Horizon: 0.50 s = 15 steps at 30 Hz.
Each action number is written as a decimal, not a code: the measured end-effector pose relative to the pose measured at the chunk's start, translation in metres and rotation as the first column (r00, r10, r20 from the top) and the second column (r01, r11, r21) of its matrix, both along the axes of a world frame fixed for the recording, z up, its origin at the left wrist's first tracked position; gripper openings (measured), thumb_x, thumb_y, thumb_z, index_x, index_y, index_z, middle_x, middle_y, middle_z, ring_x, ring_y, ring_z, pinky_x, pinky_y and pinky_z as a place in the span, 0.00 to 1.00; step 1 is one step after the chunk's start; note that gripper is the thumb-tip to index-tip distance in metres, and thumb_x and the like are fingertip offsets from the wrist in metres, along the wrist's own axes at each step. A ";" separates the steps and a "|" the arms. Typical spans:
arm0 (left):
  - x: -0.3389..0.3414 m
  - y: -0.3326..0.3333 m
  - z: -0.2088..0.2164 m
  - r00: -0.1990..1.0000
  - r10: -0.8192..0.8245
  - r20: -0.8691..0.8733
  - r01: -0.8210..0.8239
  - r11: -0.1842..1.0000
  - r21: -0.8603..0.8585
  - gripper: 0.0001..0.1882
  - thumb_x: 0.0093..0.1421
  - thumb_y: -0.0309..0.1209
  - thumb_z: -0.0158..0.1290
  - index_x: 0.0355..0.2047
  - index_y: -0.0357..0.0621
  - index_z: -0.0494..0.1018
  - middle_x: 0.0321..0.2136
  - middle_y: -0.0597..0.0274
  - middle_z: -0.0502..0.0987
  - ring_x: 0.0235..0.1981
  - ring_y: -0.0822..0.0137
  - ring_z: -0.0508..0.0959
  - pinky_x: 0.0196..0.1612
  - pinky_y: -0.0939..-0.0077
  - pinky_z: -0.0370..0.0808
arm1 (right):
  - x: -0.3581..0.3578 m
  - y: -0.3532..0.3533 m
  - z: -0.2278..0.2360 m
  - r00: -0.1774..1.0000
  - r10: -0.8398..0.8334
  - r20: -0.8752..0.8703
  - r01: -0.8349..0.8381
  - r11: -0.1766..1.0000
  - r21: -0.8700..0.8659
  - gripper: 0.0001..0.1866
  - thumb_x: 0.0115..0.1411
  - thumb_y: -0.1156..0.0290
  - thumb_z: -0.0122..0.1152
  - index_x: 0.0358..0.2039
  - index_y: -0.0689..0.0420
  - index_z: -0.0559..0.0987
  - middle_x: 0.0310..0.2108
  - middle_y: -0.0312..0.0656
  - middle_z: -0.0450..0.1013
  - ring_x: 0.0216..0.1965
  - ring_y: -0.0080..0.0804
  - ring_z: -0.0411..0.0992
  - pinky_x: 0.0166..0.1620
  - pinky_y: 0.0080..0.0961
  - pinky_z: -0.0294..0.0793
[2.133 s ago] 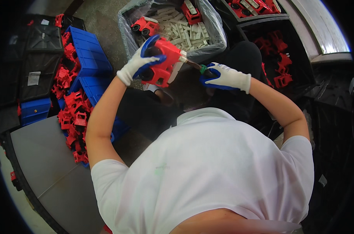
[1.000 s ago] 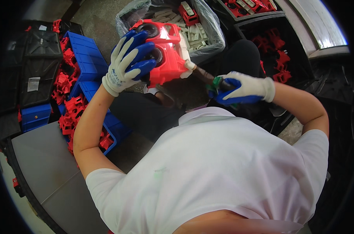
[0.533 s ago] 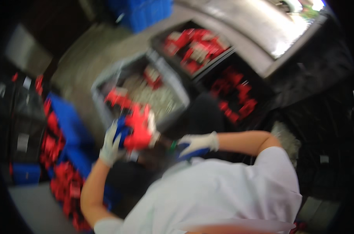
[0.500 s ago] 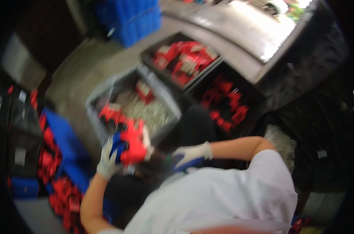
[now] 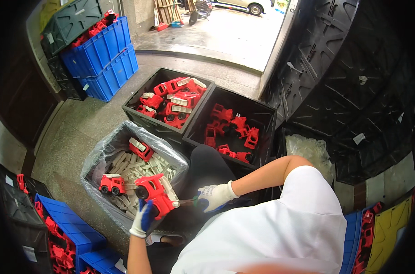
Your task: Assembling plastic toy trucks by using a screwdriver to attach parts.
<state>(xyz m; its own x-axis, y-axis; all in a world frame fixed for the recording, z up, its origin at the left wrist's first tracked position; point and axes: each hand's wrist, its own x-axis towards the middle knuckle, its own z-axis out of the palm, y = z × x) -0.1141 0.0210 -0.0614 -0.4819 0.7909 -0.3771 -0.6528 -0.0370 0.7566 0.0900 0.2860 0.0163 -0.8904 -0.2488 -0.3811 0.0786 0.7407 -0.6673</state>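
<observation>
My left hand (image 5: pixel 142 220), in a white glove with a blue palm, is closed around the lower end of a red toy truck (image 5: pixel 155 195), which I hold tilted above the near edge of a bag-lined bin (image 5: pixel 108 155). The truck has black wheels and a pale ladder part along its upper side. My right hand (image 5: pixel 213 197), in a matching glove, is clenched on a green-handled screwdriver (image 5: pixel 189 202); its shaft points left and its tip meets the truck's side. The bin in front of me holds a bed of pale ladder pieces (image 5: pixel 130 168), with two more red trucks lying on them, one at the left (image 5: pixel 111 183) and one toward the back (image 5: pixel 141 149). Beyond the bin stand two black crates side by side: the left crate (image 5: pixel 139 93) contains assembled red trucks, and the right crate (image 5: pixel 267 116) contains loose red parts. Stacked blue crates (image 5: pixel 104 59) stand against the wall at the far left. More blue trays (image 5: pixel 66 223) with red parts sit near my left elbow.
</observation>
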 end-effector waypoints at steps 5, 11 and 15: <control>0.013 0.021 -0.010 0.963 -0.020 -0.267 0.006 0.999 -0.053 0.32 0.60 0.23 0.54 0.63 0.46 0.54 0.43 0.67 0.72 0.35 0.78 0.73 0.38 0.83 0.71 | 0.004 0.004 -0.001 0.983 0.002 0.185 -0.006 1.000 0.021 0.22 0.52 0.56 0.62 0.45 0.54 0.76 0.44 0.50 0.70 0.47 0.48 0.70 0.50 0.40 0.69; 0.012 0.030 0.023 0.940 0.001 -0.340 -0.026 0.997 -0.069 0.32 0.58 0.21 0.55 0.61 0.43 0.57 0.45 0.64 0.73 0.40 0.76 0.75 0.41 0.81 0.74 | 0.015 0.002 -0.011 0.999 -0.044 -0.031 0.044 0.999 -0.023 0.18 0.52 0.56 0.62 0.36 0.57 0.77 0.36 0.51 0.73 0.39 0.49 0.73 0.41 0.42 0.71; 0.013 0.030 0.034 0.923 -0.011 -0.384 -0.016 0.998 -0.067 0.34 0.56 0.21 0.56 0.62 0.44 0.57 0.50 0.62 0.71 0.46 0.72 0.74 0.47 0.78 0.72 | 0.015 -0.005 -0.012 0.998 -0.062 0.012 0.062 0.998 0.032 0.18 0.53 0.56 0.62 0.37 0.56 0.77 0.37 0.51 0.73 0.39 0.48 0.74 0.41 0.41 0.72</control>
